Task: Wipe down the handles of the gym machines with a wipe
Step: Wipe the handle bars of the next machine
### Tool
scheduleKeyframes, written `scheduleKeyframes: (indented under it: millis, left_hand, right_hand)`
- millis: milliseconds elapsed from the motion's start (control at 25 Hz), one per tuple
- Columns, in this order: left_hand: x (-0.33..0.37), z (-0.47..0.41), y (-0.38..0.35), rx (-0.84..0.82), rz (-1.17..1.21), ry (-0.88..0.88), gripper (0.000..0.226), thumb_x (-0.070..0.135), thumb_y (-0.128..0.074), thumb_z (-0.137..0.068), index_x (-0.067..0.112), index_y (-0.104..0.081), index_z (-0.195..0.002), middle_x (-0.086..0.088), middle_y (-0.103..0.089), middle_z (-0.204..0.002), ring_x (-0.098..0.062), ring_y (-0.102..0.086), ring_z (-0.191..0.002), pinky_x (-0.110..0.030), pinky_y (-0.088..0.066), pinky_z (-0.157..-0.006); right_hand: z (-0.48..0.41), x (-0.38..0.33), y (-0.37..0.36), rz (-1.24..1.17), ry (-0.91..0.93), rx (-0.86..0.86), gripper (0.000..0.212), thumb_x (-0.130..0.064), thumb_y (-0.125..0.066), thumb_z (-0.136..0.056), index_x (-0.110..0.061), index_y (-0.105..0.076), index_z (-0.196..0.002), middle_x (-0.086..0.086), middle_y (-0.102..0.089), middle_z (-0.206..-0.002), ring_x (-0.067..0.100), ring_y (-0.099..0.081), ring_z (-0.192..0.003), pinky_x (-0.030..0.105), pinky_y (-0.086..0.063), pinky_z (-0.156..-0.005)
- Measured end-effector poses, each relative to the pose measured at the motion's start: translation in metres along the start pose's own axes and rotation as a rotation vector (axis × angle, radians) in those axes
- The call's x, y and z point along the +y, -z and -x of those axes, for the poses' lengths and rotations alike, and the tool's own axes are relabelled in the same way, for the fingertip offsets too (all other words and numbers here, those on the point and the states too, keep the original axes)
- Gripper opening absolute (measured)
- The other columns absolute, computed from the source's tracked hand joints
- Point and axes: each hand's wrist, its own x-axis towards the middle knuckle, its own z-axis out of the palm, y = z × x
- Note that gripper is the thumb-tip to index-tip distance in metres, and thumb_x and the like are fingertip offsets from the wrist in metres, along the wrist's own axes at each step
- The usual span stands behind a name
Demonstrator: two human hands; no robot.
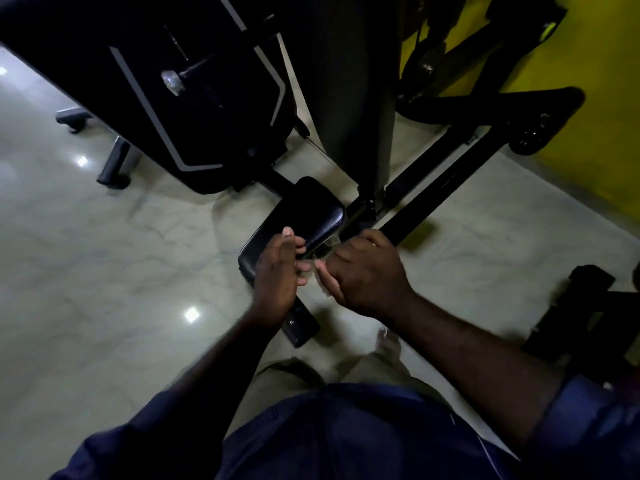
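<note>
Left hand [277,271] and right hand [367,271] meet, both pinching a pale wipe [322,271] at the seat pad's [304,213] 5 o'clock edge. Recommend folding to a clean face first; no handle clearly visible.

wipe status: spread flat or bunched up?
Bunched. Only a small pale scrap of the wipe shows, crumpled in the curled right hand; the rest is hidden.
</note>
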Motion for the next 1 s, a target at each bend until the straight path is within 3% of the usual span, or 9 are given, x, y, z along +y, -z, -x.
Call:
scheduleKeyframes:
  millis: [120, 240, 320, 400, 520, 640, 720, 880, 1000]
  left_hand:
    - [0.0, -0.005, -0.002, -0.049, -0.01, -0.002, 0.051, 0.063, -0.04, -0.096, 0.019, -0.067, -0.096, -0.004, -0.069, -0.09, -0.018, -0.067, -0.073, -0.032, -0.052, -0.058]
    - [-0.002, -0.01, -0.003, -0.185, -0.01, -0.018, 0.045, 0.066, -0.044, -0.094, 0.028, -0.068, -0.094, 0.004, -0.073, -0.084, -0.015, -0.069, -0.074, -0.032, -0.052, -0.059]
    - [-0.002, -0.013, 0.001, -0.28, 0.013, -0.033, 0.043, 0.069, -0.047, -0.092, 0.033, -0.07, -0.093, 0.003, -0.074, -0.086, -0.015, -0.067, -0.071, -0.031, -0.051, -0.058]
    - [-0.004, -0.018, 0.01, -0.348, 0.068, -0.045, 0.047, 0.073, -0.048, -0.089, 0.031, -0.069, -0.095, 0.0, -0.073, -0.092, -0.017, -0.067, -0.072, -0.032, -0.051, -0.057]
    - [-0.01, -0.023, 0.019, -0.423, 0.091, -0.029, 0.052, 0.069, -0.047, -0.09, 0.022, -0.067, -0.099, -0.004, -0.069, -0.094, -0.02, -0.065, -0.072, -0.033, -0.052, -0.057]
    - [-0.01, -0.024, 0.028, -0.497, 0.067, -0.025, 0.049, 0.061, -0.045, -0.093, 0.018, -0.066, -0.1, -0.003, -0.068, -0.093, -0.021, -0.064, -0.071, -0.032, -0.051, -0.057]
    - [-0.008, -0.026, 0.04, -0.522, 0.058, -0.047, 0.051, 0.064, -0.045, -0.092, 0.018, -0.067, -0.099, -0.004, -0.068, -0.093, -0.02, -0.065, -0.07, -0.033, -0.051, -0.057]
    - [0.006, -0.031, 0.062, -0.521, 0.055, -0.096, 0.051, 0.066, -0.045, -0.094, 0.02, -0.067, -0.1, -0.006, -0.069, -0.094, -0.016, -0.065, -0.069, -0.03, -0.052, -0.053]
    - [0.012, -0.032, 0.064, -0.518, 0.048, -0.098, 0.041, 0.054, -0.043, -0.106, 0.021, -0.066, -0.097, -0.006, -0.067, -0.094, -0.015, -0.063, -0.067, -0.028, -0.049, -0.052]
  right_hand:
    - [0.0, -0.008, -0.001, 0.023, -0.146, -0.024, 0.037, -0.033, -0.05, -0.106, -0.021, -0.065, -0.075, 0.001, -0.064, -0.074, 0.026, -0.061, -0.074, 0.041, -0.044, -0.085]
    - [0.021, -0.026, -0.004, -0.085, -0.45, -0.017, 0.037, -0.031, -0.039, -0.11, -0.015, -0.073, -0.112, 0.006, -0.067, -0.126, 0.027, -0.059, -0.126, 0.041, -0.031, -0.116]
    - [0.017, -0.053, -0.01, -0.352, -0.784, 0.126, 0.043, -0.028, -0.035, -0.111, -0.01, -0.059, -0.142, 0.007, -0.04, -0.161, 0.023, -0.028, -0.155, 0.033, -0.016, -0.127]
    - [0.004, -0.092, -0.019, -0.593, -1.13, 0.392, 0.047, -0.025, -0.037, -0.111, -0.008, -0.042, -0.155, 0.002, -0.024, -0.169, 0.013, -0.017, -0.158, 0.022, -0.019, -0.125]
    - [-0.036, -0.111, -0.023, -0.844, -1.689, 0.946, 0.05, -0.044, -0.042, -0.104, -0.017, -0.06, -0.141, 0.003, -0.062, -0.142, 0.023, -0.06, -0.129, 0.035, -0.045, -0.11]
    - [-0.05, -0.072, -0.008, -1.671, -1.987, 1.407, 0.032, -0.033, -0.047, -0.106, -0.006, -0.064, -0.108, 0.016, -0.064, -0.094, 0.031, -0.069, -0.075, 0.044, -0.063, -0.066]
    - [-0.047, -0.06, 0.011, -1.97, -2.038, 1.201, 0.029, -0.033, -0.053, -0.102, -0.007, -0.065, -0.1, 0.012, -0.063, -0.089, 0.027, -0.067, -0.07, 0.037, -0.06, -0.048]
    - [-0.04, -0.077, 0.023, -1.851, -2.023, 0.994, 0.04, -0.037, -0.041, -0.107, -0.004, -0.064, -0.108, 0.018, -0.069, -0.09, 0.03, -0.072, -0.072, 0.041, -0.059, -0.087]
    - [-0.048, -0.061, 0.021, -1.814, -2.124, 0.979, 0.032, -0.035, -0.043, -0.104, -0.008, -0.059, -0.099, 0.014, -0.062, -0.077, 0.021, -0.056, -0.069, 0.03, -0.049, -0.072]
